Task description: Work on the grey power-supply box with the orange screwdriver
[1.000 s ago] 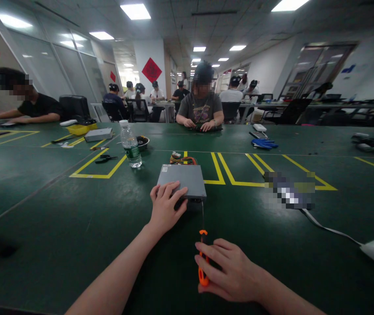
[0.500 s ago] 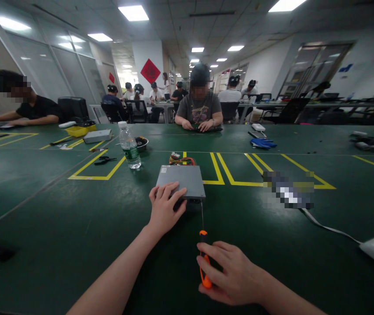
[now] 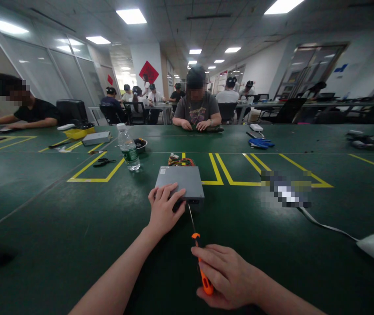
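With the left grip [image 3: 165,207] spread on the power supply [image 3: 187,178], aim the screwdriver [image 3: 196,236] clasped in the right grip [image 3: 225,272] squarely ahead.

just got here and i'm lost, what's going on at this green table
A person has a grey metal box on the green table. Their left hand rests on the box's near left part, and their right hand holds an orange-and-black screwdriver pointing at its near side; whether the tip touches is too small to tell. Coloured cables lie at the box's far side, and a water bottle stands to the left. Across the table, another person handles something dark.
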Available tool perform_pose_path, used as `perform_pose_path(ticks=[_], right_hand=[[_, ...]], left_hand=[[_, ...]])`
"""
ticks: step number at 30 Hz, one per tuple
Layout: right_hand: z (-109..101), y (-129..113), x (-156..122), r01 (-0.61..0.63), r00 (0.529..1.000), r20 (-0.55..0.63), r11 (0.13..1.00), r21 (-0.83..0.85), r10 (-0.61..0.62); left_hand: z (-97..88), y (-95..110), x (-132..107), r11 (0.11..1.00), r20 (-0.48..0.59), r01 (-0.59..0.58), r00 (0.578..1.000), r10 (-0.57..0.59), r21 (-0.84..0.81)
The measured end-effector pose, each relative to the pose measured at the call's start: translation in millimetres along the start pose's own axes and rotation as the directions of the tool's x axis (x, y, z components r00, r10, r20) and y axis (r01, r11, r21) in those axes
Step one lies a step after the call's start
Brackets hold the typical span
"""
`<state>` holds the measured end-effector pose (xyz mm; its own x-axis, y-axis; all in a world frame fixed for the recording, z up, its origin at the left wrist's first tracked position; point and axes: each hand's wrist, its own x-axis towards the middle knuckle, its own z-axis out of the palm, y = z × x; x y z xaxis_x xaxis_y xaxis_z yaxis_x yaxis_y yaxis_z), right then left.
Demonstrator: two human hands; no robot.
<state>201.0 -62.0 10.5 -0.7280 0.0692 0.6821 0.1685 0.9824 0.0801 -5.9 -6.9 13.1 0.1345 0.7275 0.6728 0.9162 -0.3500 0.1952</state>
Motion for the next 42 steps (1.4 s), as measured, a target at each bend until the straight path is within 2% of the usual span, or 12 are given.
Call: perform_pose_path(ticks=[9,24,27,34,39,42], right_hand=[[3.4,0.6,2.6,-0.046,0.998,0.031,0.999,-0.014,0.047],[1.6,0.0,3.6,-0.044,0.998,0.035,0.999,-0.019,0.045],[3.8,0.9,2.2,-0.045,0.997,0.068,0.999,-0.011,0.045],[0.6,1.0,4.5,-0.060,0.961,0.268,0.998,-0.016,0.062],[0.3,-1.1,4.6,-0.021,0.963,0.269,1.000,-0.015,0.024],[3.4,0.4,4.7,0.030,0.973,0.231,0.998,-0.064,-0.015]], left_hand=[[-0.1,0.5,-0.2,1.000,-0.008,-0.002,1.000,0.002,0.003],[0.6,0.2,-0.6,1.000,-0.010,0.000,1.000,0.000,-0.004],[0.9,0.6,-0.4,1.000,-0.015,-0.004,1.000,0.004,0.002],[0.9,2.0,-0.1,0.996,-0.042,-0.071,0.996,0.073,0.048],[-2.8,3.8,0.6,0.986,-0.014,-0.163,0.986,0.163,0.032],[-6.6,6.8,2.2,0.990,0.003,-0.141,0.990,0.141,0.022]])
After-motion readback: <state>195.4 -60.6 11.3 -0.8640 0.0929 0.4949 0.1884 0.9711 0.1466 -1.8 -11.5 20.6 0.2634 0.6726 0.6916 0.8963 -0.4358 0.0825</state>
